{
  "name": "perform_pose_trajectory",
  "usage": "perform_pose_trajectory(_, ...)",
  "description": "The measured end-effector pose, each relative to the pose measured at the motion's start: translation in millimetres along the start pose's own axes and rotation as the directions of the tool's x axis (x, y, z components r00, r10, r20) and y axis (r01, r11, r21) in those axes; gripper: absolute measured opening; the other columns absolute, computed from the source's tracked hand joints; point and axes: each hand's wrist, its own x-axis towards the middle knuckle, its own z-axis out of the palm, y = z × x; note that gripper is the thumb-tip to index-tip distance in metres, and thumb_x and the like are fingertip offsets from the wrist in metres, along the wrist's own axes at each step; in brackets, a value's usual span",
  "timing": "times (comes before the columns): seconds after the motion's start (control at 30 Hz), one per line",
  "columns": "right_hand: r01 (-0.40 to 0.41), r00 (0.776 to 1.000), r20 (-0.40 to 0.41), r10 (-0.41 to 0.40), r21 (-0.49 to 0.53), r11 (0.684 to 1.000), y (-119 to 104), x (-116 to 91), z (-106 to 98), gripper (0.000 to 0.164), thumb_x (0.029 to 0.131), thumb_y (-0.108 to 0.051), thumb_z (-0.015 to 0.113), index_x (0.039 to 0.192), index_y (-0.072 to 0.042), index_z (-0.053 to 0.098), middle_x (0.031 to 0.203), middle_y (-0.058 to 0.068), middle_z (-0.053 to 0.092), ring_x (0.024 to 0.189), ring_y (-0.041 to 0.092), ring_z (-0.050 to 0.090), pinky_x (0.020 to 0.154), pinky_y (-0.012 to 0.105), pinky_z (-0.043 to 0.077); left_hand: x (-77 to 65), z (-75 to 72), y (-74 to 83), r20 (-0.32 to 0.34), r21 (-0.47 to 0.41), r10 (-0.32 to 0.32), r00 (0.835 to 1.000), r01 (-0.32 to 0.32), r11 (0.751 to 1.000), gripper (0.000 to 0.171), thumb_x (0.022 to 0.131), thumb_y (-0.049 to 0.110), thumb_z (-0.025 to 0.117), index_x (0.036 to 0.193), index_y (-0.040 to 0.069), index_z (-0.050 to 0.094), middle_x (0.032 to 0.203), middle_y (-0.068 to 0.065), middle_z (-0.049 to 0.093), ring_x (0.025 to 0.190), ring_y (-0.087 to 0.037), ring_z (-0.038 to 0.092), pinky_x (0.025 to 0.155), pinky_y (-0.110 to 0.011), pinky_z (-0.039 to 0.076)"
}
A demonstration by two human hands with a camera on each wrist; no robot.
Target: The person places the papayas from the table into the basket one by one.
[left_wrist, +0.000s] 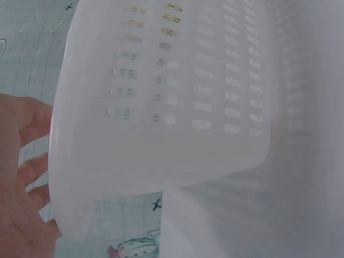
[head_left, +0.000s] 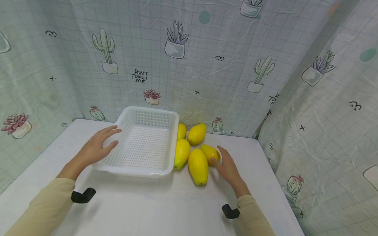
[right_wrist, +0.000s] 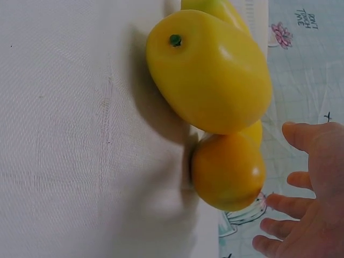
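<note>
A white perforated plastic basket (head_left: 138,172) stands on the table. My left hand (head_left: 98,146) is at its left rim, fingers extended and thumb apart; in the left wrist view the fingertips lie right at the rim. Several yellow fruits, shaped like mangoes or papayas, lie along the basket's right side. My right hand (head_left: 227,165) is spread at the rightmost, orange-yellow fruit (head_left: 209,153), its thumb overlapping the fruit in the head view. A larger oblong yellow fruit (right_wrist: 209,72) lies beside that one. The right wrist view shows straight, parted fingers (right_wrist: 293,207) holding nothing.
Closer to the basket's right wall lie a greenish-yellow fruit (head_left: 181,154), a yellow one (head_left: 197,133) at the back and another (head_left: 181,131) partly hidden by the basket. The white table (head_left: 177,209) is enclosed by a cactus-print curtain (head_left: 206,72) behind and at both sides.
</note>
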Motion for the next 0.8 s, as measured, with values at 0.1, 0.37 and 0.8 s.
perform_pose_trajectory(0.1, 0.007, 1.000, -0.003, -0.007, 0.006, 1.000, 1.5, 0.7, 0.4, 0.066, 0.090, -0.047, 0.049, 0.144, -0.021, 0.023, 0.150, 0.006, 0.025, 0.139, 0.030, 0.023, 0.111, 0.051, 0.022, 0.1, -1.1, -2.4, 0.007, -0.025, -0.026, 1.000, 0.026, 0.999, 0.046, 0.093, 0.034, 0.049, 0.135, 0.016, 0.043, 0.146, -0.015, 0.031, 0.131, -0.043, 0.028, 0.099, -0.066, 0.024)
perform_pose_trajectory(0.37, 0.019, 1.000, -0.006, -0.019, 0.013, 1.000, 4.0, 2.1, 1.6, 0.066, 0.090, -0.047, 0.049, 0.144, -0.021, 0.023, 0.150, 0.007, 0.026, 0.137, 0.029, 0.027, 0.110, 0.050, 0.025, -0.6, -0.9, -18.9, 0.004, -0.080, -0.076, 0.997, 0.076, 0.994, 0.047, 0.093, 0.030, 0.051, 0.136, 0.017, 0.041, 0.149, -0.012, 0.026, 0.133, -0.043, 0.024, 0.097, -0.069, 0.023)
perform_pose_trajectory(0.8, 0.007, 1.000, -0.008, -0.007, 0.019, 1.000, 4.4, 3.9, 1.7, 0.068, 0.089, -0.050, 0.049, 0.144, -0.021, 0.023, 0.150, 0.008, 0.026, 0.137, 0.031, 0.027, 0.110, 0.051, 0.025, -6.1, -5.8, -34.5, 0.028, -0.150, -0.138, 0.990, 0.140, 0.979, 0.048, 0.093, 0.035, 0.048, 0.138, 0.019, 0.040, 0.152, -0.010, 0.020, 0.122, -0.050, 0.035, 0.088, -0.068, 0.034)
